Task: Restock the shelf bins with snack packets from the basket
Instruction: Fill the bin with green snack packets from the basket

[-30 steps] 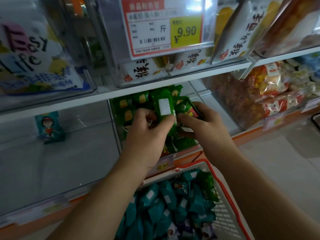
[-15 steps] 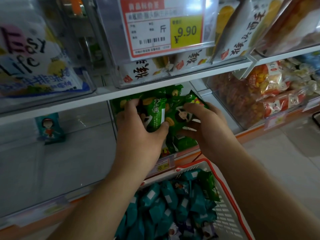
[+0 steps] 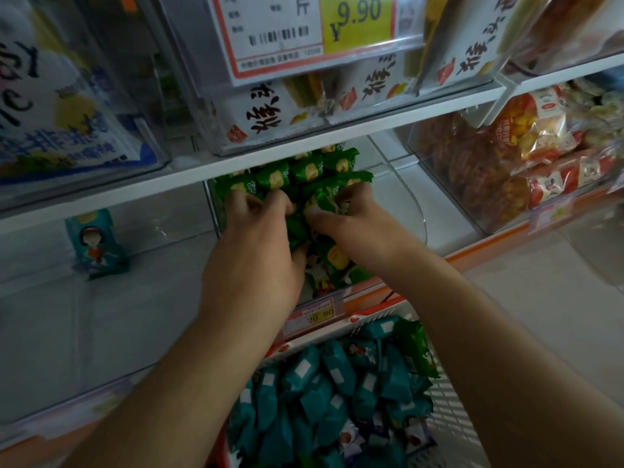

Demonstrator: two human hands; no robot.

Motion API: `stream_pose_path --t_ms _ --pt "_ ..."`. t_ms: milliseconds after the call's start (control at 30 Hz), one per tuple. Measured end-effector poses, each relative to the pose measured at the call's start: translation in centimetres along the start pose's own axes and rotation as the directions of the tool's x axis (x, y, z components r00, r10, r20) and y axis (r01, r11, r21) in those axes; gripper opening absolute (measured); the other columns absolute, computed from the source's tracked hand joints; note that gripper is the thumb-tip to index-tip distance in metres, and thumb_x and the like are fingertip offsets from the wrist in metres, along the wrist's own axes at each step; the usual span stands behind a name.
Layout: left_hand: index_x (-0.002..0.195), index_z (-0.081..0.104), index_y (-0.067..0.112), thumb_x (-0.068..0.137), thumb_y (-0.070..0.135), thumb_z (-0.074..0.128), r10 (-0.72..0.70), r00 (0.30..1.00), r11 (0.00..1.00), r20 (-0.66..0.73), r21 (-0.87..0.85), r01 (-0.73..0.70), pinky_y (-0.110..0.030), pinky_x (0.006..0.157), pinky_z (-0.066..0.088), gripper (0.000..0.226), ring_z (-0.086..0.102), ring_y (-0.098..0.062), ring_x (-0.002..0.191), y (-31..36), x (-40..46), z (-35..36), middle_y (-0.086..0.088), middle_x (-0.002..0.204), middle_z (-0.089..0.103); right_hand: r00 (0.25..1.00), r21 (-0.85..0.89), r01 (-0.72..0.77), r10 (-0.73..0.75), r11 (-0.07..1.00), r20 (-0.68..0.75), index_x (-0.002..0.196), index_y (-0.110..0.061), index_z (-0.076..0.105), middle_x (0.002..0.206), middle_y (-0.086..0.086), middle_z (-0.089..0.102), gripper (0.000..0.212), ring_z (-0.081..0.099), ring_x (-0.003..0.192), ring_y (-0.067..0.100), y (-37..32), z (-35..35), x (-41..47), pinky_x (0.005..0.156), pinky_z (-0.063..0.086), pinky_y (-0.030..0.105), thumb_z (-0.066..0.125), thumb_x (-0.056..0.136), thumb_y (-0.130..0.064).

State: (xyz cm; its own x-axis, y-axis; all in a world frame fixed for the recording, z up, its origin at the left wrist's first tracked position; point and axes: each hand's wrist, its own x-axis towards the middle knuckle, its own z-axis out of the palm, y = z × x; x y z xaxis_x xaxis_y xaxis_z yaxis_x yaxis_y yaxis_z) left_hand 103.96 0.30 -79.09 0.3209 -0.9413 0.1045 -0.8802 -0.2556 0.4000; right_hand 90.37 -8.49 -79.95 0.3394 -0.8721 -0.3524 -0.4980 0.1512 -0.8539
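Right now both hands are deep in the clear shelf bin on the lower shelf: the left hand has its fingers curled into the heap of green snack packets, gripping some of them, and the right hand pinches a green packet just beside it (the two hands nearly touch at the middle of the pile). More green packets lie under the wrists at the bin's front, above a small price tag on the shelf edge. Below the forearms sits the white basket with a red rim, filled with teal packets and a few green and purple ones. Left of the green bin, a single teal packet stands upright in an otherwise bare clear compartment. Right of it, another bin holds red and yellow snack bags. On the upper shelf, a large price label reading 9.90 fronts a bin of white packets.
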Motion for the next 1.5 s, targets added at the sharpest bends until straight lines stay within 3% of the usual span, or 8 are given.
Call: stream_pose_path --t_ms 300,467,600,833,1033,1133,1333,1500 --pt "0.124 0.061 0.028 0.08 0.041 0.083 0.11 0.993 0.955 -0.035 0.282 -0.096 -0.043 0.09 0.039 0.051 0.044 -0.03 0.115 -1.7 1.1 1.3 -0.002 0.119 0.063 0.989 -0.429 0.133 -0.09 0.893 0.119 0.12 -0.036 0.063 0.095 -0.017 0.058 0.041 0.057 0.081 -0.002 -0.1 -0.3 0.4 0.059 0.04 0.018 0.078 0.082 -0.042" --pt "0.111 0.069 0.03 0.072 0.068 0.078 0.099 0.993 0.905 0.07 0.409 -0.119 -0.044 0.097 0.029 0.055 0.036 -0.029 0.121 -2.5 1.3 1.0 0.002 0.124 0.057 0.972 -0.416 0.214 -0.233 0.884 0.006 0.103 -0.034 0.065 0.087 -0.017 0.062 0.031 0.058 0.077 -0.001 0.0 0.3 0.9 0.056 0.041 0.018 0.081 0.08 -0.046" --pt "0.11 0.072 0.032 0.074 0.051 0.082 0.095 0.982 0.877 0.163 0.452 -0.16 -0.052 0.114 0.02 0.041 0.032 -0.027 0.132 -3.5 1.4 0.4 0.006 0.134 0.055 0.971 -0.418 0.237 -0.233 0.877 0.062 0.098 -0.033 0.067 0.087 -0.016 0.066 0.022 0.061 0.081 0.003 0.0 1.0 1.2 0.059 0.043 0.019 0.078 0.083 -0.046" --pt "0.102 0.074 0.032 0.08 0.063 0.073 0.103 0.995 0.934 -0.002 0.345 -0.096 -0.046 0.094 0.032 0.038 0.045 -0.026 0.113 -3.3 1.4 0.5 0.004 0.095 0.068 0.963 -0.569 0.25 -0.263 0.783 0.062 0.1 -0.026 0.062 0.09 -0.006 0.062 0.023 0.061 0.082 0.015 -0.2 1.3 1.1 0.056 0.043 0.021 0.076 0.084 -0.035" --pt "0.116 0.067 0.035 0.067 0.082 0.07 0.054 0.97 0.889 0.237 0.432 -0.155 -0.047 0.105 0.028 0.068 0.03 -0.026 0.129 -3.1 1.3 -0.2 0.007 0.129 0.054 0.931 -0.584 0.339 -0.353 0.738 0.094 0.12 -0.018 0.064 0.106 0.001 0.067 0.044 0.062 0.095 0.02 0.2 2.4 1.2 0.072 0.05 0.029 0.084 0.082 -0.03" --pt "0.12 0.064 0.034 0.071 0.052 0.083 0.077 0.951 0.873 0.299 0.441 -0.21 -0.046 0.105 0.026 0.055 0.026 -0.025 0.126 -3.5 1.5 -0.8 0.008 0.129 0.052 0.911 -0.605 0.364 -0.407 0.709 0.07 0.126 -0.018 0.063 0.114 0.005 0.065 0.05 0.059 0.1 0.022 0.8 2.7 1.5 0.078 0.051 0.031 0.084 0.082 -0.028" --pt "0.116 0.069 0.031 0.082 0.042 0.08 0.074 0.988 0.913 0.134 0.39 -0.121 -0.045 0.098 0.031 0.037 0.035 -0.024 0.12 -3.4 1.5 0.2 0.006 0.104 0.061 0.906 -0.626 0.337 -0.423 0.704 0.013 0.131 -0.017 0.059 0.118 0.009 0.059 0.05 0.057 0.096 0.025 1.8 3.2 2.0 0.072 0.049 0.032 0.077 0.085 -0.012" --pt "0.113 0.073 0.021 0.078 0.042 0.084 0.08 0.997 0.9 0.012 0.429 -0.077 -0.046 0.105 0.031 0.042 0.042 -0.027 0.126 -3.3 1.6 0.7 0.001 0.126 0.064 0.884 -0.624 0.322 -0.462 0.712 -0.071 0.133 -0.021 0.066 0.124 0.009 0.053 0.045 0.058 0.097 0.027 2.0 3.2 2.2 0.075 0.055 0.036 0.07 0.09 -0.006"
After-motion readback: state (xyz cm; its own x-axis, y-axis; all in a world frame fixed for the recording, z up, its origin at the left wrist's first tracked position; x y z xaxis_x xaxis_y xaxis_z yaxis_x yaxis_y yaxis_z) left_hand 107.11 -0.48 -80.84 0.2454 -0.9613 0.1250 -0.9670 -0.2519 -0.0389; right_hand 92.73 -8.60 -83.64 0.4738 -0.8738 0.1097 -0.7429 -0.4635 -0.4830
